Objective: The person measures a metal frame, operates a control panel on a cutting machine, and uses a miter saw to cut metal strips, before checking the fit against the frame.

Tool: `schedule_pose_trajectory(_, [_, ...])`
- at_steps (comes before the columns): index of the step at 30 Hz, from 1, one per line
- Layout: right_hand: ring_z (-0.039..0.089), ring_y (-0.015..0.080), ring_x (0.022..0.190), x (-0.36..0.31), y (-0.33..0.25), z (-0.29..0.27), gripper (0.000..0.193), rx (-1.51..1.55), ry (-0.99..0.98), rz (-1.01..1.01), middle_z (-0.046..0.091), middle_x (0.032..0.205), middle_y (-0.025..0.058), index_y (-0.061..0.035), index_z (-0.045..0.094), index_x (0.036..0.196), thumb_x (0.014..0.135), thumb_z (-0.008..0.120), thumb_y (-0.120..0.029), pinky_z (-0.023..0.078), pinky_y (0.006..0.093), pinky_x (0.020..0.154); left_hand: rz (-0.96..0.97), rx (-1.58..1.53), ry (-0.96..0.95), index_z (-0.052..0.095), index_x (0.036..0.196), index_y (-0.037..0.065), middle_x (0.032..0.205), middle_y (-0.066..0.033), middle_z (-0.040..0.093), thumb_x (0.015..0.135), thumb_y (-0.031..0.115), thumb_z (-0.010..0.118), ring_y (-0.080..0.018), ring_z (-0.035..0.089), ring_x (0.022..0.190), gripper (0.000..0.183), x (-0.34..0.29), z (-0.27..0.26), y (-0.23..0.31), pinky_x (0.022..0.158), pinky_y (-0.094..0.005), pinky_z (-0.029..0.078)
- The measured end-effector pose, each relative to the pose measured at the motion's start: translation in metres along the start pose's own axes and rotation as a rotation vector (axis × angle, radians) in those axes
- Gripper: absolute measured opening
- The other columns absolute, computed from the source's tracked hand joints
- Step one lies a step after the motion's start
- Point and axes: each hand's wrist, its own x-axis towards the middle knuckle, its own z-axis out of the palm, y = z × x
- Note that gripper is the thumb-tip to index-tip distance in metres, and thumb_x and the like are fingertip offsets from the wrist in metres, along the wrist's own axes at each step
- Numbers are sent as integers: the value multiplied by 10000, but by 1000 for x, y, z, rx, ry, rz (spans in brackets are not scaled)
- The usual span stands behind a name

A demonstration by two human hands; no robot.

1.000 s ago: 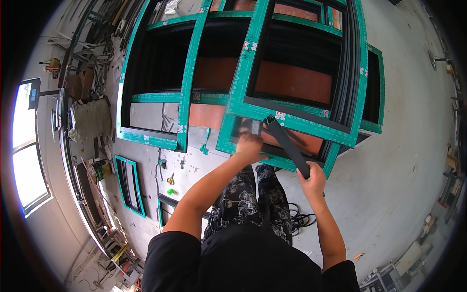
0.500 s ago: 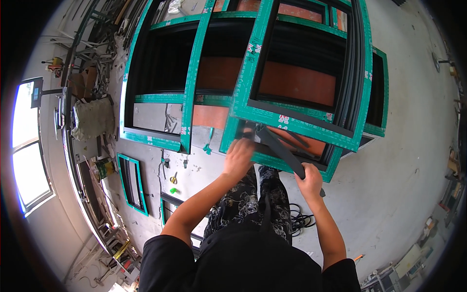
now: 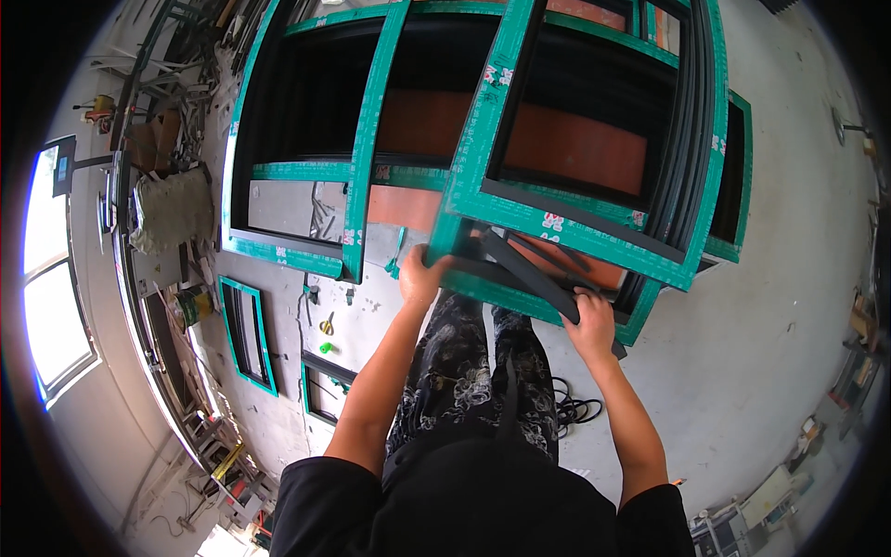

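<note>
Stacked window frames, dark with green protective tape, fill the space before me. At the near left corner of the lowest near frame (image 3: 506,295), my left hand (image 3: 423,277) grips the edge, its fingertips partly hidden. My right hand (image 3: 591,323) is closed around the near end of a long dark grey strip (image 3: 536,278). The strip slants away to the left across that frame's opening, and its short end pokes out below the hand. A larger taped frame (image 3: 594,232) lies over the far part of the lower one.
To the left stands another taped frame (image 3: 357,186). On the floor are a small frame (image 3: 249,334), yellow-handled scissors (image 3: 327,323), a green roll (image 3: 326,348) and a coiled black cable (image 3: 577,408). Metal profiles and clutter line the left wall.
My left hand has moved left and nearer, from over the frame's inner corner to its outer edge. My right hand stays on the strip. The view has shifted slightly.
</note>
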Motion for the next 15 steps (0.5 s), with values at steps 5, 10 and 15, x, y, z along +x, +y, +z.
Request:
schedule_pose_trajectory(5, [595, 372, 958, 19, -15, 17, 375, 55, -71, 0, 647, 1042, 145, -42, 587, 1008, 737, 776, -219, 478, 460, 828, -26, -234, -211, 603, 1139, -70, 1016, -91, 672, 860, 173, 742, -162, 620, 928, 395, 10, -9, -38, 815, -310, 505])
schedule_pose_trajectory(10, [628, 398, 825, 43, -22, 16, 426, 57, -263, 60, 661, 876, 185, -33, 584, 1034, 786, 743, -340, 515, 456, 715, -230, -660, -304, 545, 1233, -37, 1088, -77, 640, 918, 219, 690, -157, 612, 966, 430, -5, 3, -63, 833, -289, 517])
schedule_pose_trajectory(15, [620, 386, 818, 50, -23, 10, 376, 23, -305, 37, 648, 859, 167, -49, 584, 992, 761, 759, -289, 503, 456, 702, -130, -74, -25, 478, 1275, -51, 1054, -146, 606, 845, 273, 760, -234, 609, 914, 608, -29, 7, -40, 813, -379, 517])
